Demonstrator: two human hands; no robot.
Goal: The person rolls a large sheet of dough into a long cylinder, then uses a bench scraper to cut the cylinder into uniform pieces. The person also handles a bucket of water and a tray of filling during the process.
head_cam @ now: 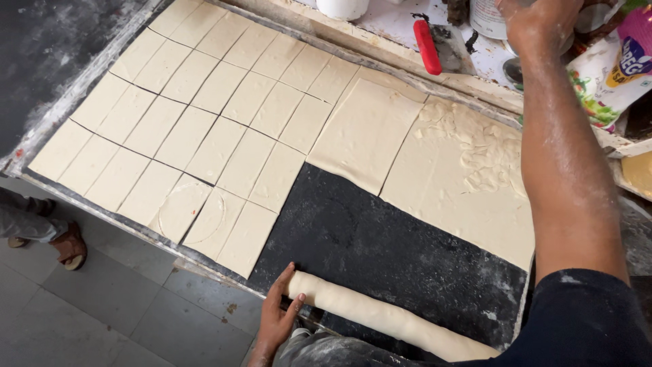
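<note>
Left hand point(275, 316) lies open against the dough roll's point(387, 318) end, steadying it at the slab point(380, 251) edge; right hand point(536, 24) reaches far up to the containers point(485, 17). Its grip: cannot tell.

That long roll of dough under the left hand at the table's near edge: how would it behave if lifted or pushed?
The roll of dough looks soft, so lifted by one end it would probably sag or stretch. Being round and lying along the dark table edge, it may roll if nudged sideways. The left hand steadies one end only; the flour dusting probably limits sticking.
</note>
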